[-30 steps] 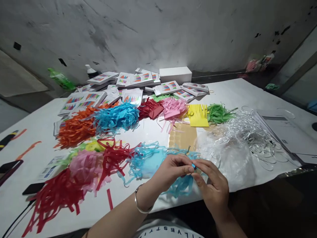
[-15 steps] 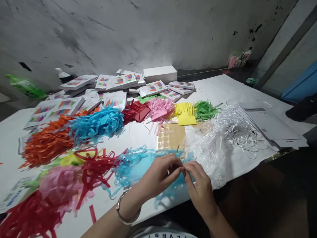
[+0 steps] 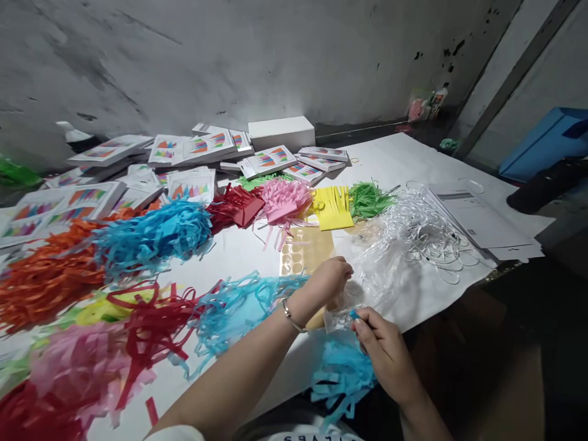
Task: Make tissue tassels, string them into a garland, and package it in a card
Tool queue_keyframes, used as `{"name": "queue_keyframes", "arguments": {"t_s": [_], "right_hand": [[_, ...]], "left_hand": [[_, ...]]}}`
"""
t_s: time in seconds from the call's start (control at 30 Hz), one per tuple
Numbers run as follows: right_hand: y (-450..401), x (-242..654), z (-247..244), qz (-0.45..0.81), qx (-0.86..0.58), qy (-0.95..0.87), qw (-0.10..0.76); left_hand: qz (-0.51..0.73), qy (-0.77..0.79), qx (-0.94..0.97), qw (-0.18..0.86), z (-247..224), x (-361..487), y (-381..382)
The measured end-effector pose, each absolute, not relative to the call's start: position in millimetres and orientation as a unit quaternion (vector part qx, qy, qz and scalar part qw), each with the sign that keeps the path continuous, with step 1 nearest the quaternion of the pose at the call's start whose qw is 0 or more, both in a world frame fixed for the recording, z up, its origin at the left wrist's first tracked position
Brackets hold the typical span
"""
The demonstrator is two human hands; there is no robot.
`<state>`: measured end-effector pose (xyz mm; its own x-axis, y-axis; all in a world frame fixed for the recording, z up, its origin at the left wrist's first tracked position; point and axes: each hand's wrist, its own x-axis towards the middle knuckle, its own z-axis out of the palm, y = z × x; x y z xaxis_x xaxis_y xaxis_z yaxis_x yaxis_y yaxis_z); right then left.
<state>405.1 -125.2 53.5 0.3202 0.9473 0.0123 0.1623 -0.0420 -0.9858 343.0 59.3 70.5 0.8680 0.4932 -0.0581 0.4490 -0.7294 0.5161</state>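
Note:
My right hand (image 3: 386, 349) pinches the rolled blue top of a tissue-paper tassel (image 3: 344, 367), whose cut strips hang at the table's front edge. My left hand (image 3: 328, 283), with a bangle on its wrist, reaches over the clear plastic bags (image 3: 388, 278). Its fingers are curled together, and what they hold, if anything, is hidden. A gold sheet of round clear stickers (image 3: 316, 245) lies just beyond that hand. Left of the wrist is a loose light-blue fringed tissue sheet (image 3: 239, 312).
Orange (image 3: 50, 269), blue (image 3: 156, 236), red, pink, yellow and green (image 3: 370, 199) fringe bundles line the table. Behind them are printed boxes (image 3: 193, 147) and a white box (image 3: 282, 131). White string (image 3: 422, 226) and stacked papers (image 3: 482, 220) lie at right.
My hands have moved apart from their shared pinch. The left went up and right toward the plastic bags; the right came down and right with the blue tassel. The view has shifted right.

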Motion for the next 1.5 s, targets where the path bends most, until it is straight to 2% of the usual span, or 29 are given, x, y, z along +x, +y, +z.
{"name": "queue_keyframes", "arguments": {"t_s": [0.2, 0.43, 0.5, 0.6, 0.73, 1.03, 1.23, 1.5], "right_hand": [[-126, 401, 50, 0.31, -0.651, -0.493, 0.487], [-128, 405, 50, 0.25, -0.676, -0.503, 0.477], [-127, 405, 55, 0.221, -0.676, -0.507, 0.487], [-122, 401, 66, 0.157, -0.667, -0.531, 0.499], [-105, 387, 78, 0.09, -0.645, -0.586, 0.482], [-73, 340, 86, 0.116, -0.557, -0.715, 0.405], [-63, 321, 94, 0.124, -0.525, -0.758, 0.368], [-53, 307, 100, 0.182, -0.491, -0.793, 0.31]], "left_hand": [[0.024, 0.258, 0.935, 0.243, 45, 358, 51], [0.083, 0.265, 0.912, 0.301, 53, 340, 54], [0.104, 0.261, 0.896, 0.343, 61, 325, 51], [0.164, 0.255, 0.83, 0.468, 77, 294, 40], [0.211, 0.273, 0.732, 0.587, 95, 250, 25], [0.266, 0.342, 0.584, 0.686, 97, 178, 17], [0.27, 0.323, 0.488, 0.765, 91, 145, 14], [0.329, 0.321, 0.553, 0.695, 84, 119, 8]]}}
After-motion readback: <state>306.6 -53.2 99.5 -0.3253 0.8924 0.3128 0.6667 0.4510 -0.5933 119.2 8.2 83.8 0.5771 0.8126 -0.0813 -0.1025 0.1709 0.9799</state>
